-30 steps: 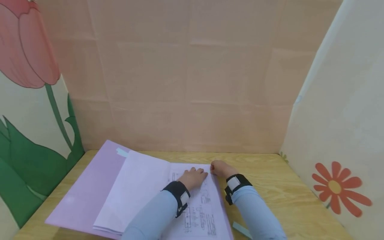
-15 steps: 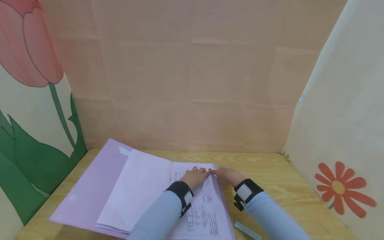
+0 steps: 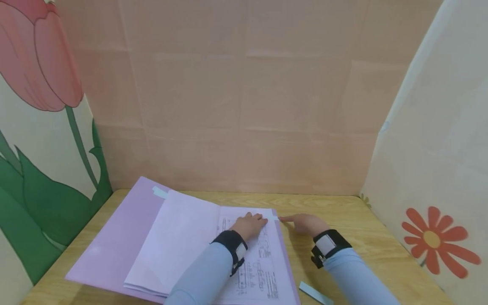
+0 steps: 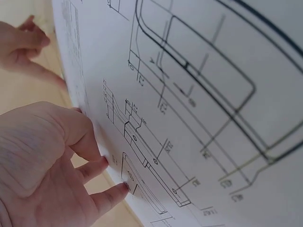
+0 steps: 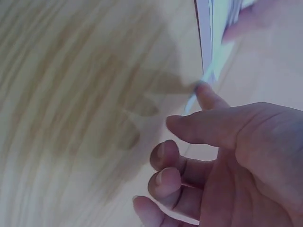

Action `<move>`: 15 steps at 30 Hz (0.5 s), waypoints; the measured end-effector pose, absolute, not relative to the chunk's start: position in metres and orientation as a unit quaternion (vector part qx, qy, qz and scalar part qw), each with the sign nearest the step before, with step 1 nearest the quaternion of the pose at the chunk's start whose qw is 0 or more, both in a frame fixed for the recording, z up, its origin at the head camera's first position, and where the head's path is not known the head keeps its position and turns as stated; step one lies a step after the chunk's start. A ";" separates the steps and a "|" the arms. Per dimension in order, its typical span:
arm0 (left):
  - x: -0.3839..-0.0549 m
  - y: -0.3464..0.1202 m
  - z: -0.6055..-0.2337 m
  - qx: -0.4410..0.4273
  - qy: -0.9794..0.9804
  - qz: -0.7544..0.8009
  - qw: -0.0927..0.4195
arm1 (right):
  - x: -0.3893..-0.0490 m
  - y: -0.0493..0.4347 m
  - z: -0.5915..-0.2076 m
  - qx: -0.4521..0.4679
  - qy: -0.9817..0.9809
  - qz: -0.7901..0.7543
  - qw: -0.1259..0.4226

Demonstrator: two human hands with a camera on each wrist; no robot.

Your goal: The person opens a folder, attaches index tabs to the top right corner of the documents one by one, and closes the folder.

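Note:
A purple folder (image 3: 110,241) lies spread on the table, holding white sheets turned to a page with line drawings (image 3: 253,273). My left hand (image 3: 249,226) rests on the upper part of this page; in the left wrist view its fingertips touch the paper. At the page's upper right edge is a pale blue sticky tab (image 3: 273,218). My right hand (image 3: 306,223) reaches to it with the index finger stretched out, touching its outer end. In the right wrist view the thumb stays apart from the tab (image 5: 190,101), and the other fingers (image 5: 165,184) are loosely bent.
Another pale blue tab (image 3: 160,192) sits at the top of the left side of the folder. A light green-blue strip (image 3: 315,293) lies on the wooden table (image 3: 335,254) by the right forearm. Fabric-like walls with painted flowers enclose the table.
My right hand has gone from the page corner, near the left fingers, outward to the right, uncovering the blue tab. The left hand stays on the page.

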State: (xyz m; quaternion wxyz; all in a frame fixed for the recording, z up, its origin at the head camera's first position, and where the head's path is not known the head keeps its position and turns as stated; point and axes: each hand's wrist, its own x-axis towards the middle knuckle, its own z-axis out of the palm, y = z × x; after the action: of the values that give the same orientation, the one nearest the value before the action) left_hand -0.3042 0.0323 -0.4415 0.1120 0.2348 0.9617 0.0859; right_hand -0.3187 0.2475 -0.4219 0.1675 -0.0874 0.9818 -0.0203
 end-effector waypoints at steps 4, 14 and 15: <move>-0.301 0.032 -0.438 0.228 0.961 0.102 0.119 | -0.313 0.261 -0.413 -0.068 0.982 -0.013 0.176; -0.301 0.032 -0.437 0.239 0.960 0.090 0.111 | -0.315 0.235 -0.407 -0.139 0.990 0.019 0.031; -0.302 0.032 -0.437 0.238 0.961 0.090 0.111 | -0.316 0.230 -0.408 -0.155 0.988 0.011 0.012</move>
State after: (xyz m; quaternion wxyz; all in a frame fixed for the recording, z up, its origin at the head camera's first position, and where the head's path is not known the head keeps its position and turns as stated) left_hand -0.3017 0.0320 -0.4373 0.1114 0.2377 0.9608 0.0896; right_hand -0.3163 0.2296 -0.4075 0.0116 -0.1550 0.9878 0.0111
